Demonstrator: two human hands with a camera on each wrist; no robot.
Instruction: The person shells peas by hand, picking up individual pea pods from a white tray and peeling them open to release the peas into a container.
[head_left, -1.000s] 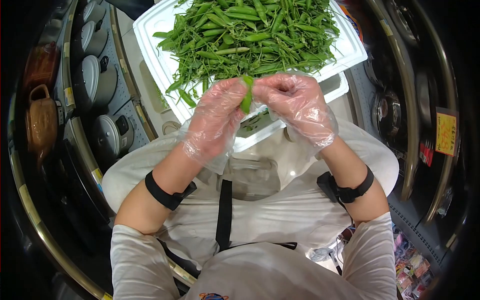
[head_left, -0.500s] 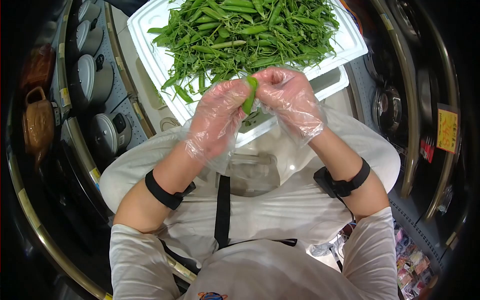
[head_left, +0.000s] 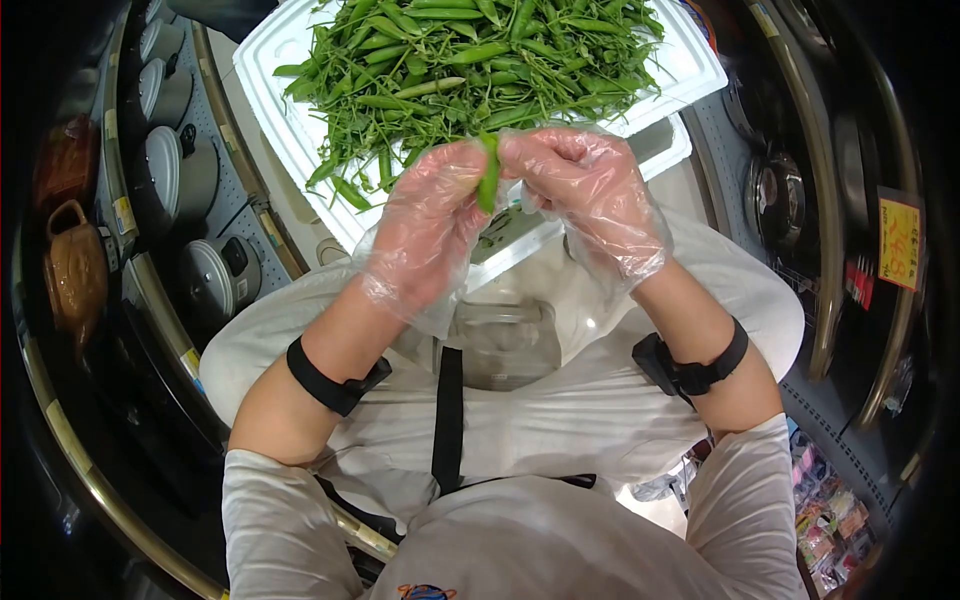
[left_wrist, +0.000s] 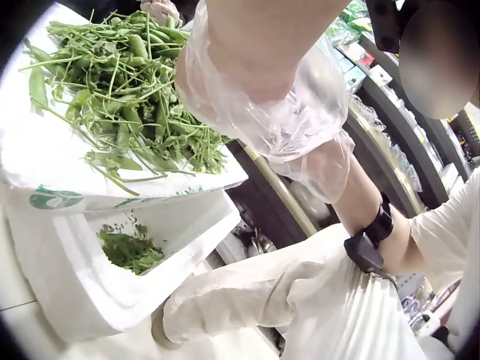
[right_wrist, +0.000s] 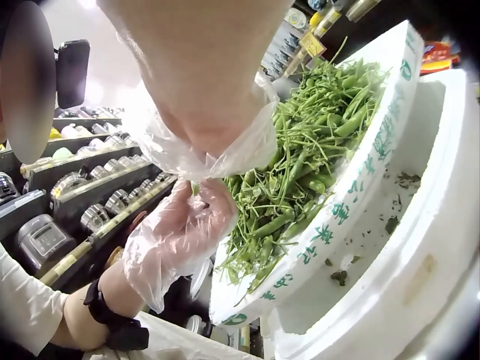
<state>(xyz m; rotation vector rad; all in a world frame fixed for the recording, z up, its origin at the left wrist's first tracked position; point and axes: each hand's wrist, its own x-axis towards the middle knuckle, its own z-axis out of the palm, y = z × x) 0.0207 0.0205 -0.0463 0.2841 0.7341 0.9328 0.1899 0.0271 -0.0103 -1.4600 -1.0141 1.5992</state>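
From where I stood, the left hand [head_left: 428, 220] in a clear plastic glove held a slim, bright-green pea pod [head_left: 489, 182], its grip narrow; the right hand [head_left: 592, 190], gloved alike, pinched the pod's far end. The pod was at the near side of a white foam tray [head_left: 272, 105] heaped with tangled green pods and stems [head_left: 460, 85]

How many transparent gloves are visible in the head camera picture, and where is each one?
2: one glove on the left hand, one on the right hand. Others could be hidden.
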